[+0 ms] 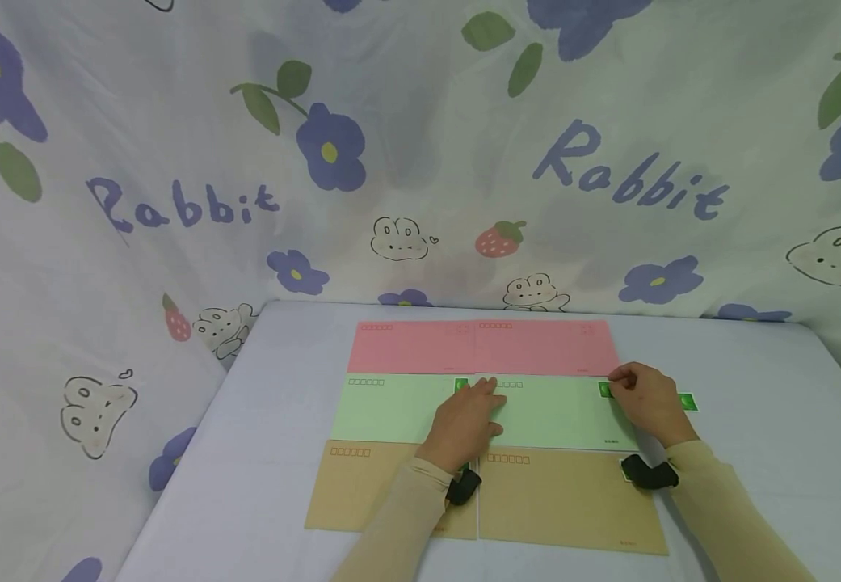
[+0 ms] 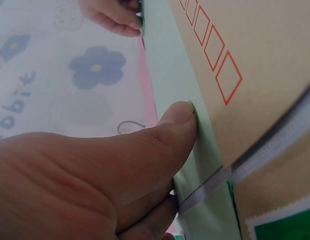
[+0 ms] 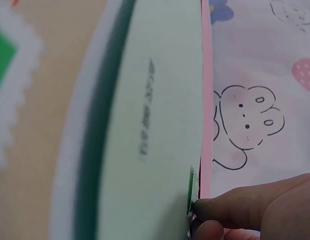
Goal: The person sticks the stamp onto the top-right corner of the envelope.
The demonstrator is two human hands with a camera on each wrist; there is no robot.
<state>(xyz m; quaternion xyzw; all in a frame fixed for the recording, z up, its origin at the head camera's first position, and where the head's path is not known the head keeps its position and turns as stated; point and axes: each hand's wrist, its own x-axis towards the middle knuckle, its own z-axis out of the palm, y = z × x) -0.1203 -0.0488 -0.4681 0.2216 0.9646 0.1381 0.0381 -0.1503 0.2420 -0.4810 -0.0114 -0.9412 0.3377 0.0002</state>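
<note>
On the bench, pink envelopes lie beyond my left hand and right hand, brown envelopes under my sleeves. The left rests, fingers extended, on green envelopes; the right pinches a green stamp there, another stamp beside it.

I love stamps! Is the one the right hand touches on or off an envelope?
On, it seems: no gap shows between the stamp and the green envelope. Whether it's stuck, I can't tell.
</note>
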